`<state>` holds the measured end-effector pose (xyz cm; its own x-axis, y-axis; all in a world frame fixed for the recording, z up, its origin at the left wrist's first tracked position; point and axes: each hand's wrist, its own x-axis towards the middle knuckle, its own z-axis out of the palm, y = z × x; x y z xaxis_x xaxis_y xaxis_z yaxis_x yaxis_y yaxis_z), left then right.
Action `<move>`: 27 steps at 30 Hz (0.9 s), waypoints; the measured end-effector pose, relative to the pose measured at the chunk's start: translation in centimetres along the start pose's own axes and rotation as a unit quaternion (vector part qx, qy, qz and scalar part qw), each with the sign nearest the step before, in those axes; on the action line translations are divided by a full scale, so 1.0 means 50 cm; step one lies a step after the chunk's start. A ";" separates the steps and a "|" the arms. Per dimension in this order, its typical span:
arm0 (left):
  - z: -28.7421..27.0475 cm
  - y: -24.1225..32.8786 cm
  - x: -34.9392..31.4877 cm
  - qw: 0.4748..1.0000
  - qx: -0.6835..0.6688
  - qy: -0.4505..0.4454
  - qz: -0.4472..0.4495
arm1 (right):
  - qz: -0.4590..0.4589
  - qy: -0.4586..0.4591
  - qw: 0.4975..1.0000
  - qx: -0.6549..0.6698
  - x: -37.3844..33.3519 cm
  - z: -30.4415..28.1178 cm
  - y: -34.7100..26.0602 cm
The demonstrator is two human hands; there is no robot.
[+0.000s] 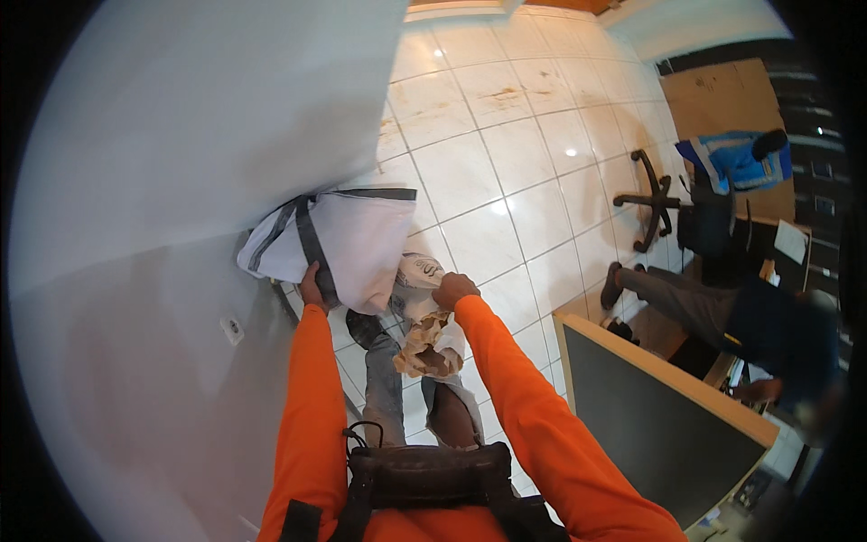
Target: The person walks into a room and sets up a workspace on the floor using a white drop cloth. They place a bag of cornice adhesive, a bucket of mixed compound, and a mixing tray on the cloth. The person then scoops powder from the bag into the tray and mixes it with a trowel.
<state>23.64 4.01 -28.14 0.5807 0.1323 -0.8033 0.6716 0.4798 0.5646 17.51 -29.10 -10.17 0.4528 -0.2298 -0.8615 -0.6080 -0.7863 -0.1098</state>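
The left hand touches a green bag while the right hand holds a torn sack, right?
Not quite: the bag is white, as the head view shows. The left hand does touch it, and the right hand holds a torn sack.

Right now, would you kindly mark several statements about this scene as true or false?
1. The left hand touches the white bag. True.
2. The sleeves of the camera wearer are green. False: they are orange.
3. The right hand holds a torn paper sack. True.
4. The wheeled chair base stands at the picture's left. False: it is at the right.
5. The floor is covered in pale tiles. True.
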 end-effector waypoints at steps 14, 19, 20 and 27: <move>0.041 0.031 -0.063 0.998 0.053 0.027 -0.005 | -0.036 -0.008 0.996 0.083 -0.005 0.004 -0.003; 0.065 0.048 -0.098 0.981 0.166 0.104 0.008 | -0.109 0.140 0.949 0.260 -0.126 0.031 0.011; 0.062 0.044 -0.095 0.977 0.177 0.118 0.016 | -0.131 0.162 0.935 0.286 -0.152 0.048 0.013; 0.099 -0.009 -0.154 0.899 0.334 0.265 0.097 | 0.010 0.204 0.975 0.082 -0.260 0.173 0.025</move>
<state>21.13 -1.52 -21.25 0.5359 0.6365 -0.5547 0.8101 -0.2026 0.5502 5.24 -22.12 -3.36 0.6408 -0.4803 -0.5989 -0.7008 -0.6844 -0.2010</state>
